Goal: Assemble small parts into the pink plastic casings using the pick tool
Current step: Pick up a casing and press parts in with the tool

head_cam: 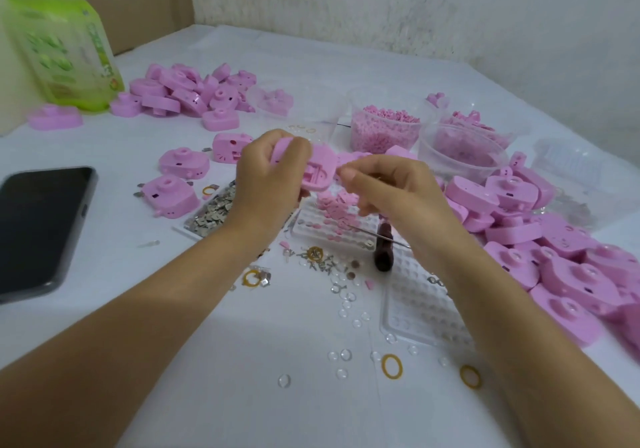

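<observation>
Pink plastic covered most of the bench. Far left: black phone (41,226) lying flat, and behind it the left heap of casings (187,96). Centre: my left hand (268,174) gripped one pink casing (318,172), raised off the table with its open cavity tilted toward me, presumably so I could see the seat for loading. My right hand (391,191) sat just beside the casing's edge, fingers curled, thumb against forefinger. I could not tell whether a small part was in that pinch. The pick tool (383,248) lay unheld on the table under that wrist, near the blister tray (362,226) of pink parts. Right: tub of pink pellets (355,108) and the right heap of casings (554,240).
</observation>
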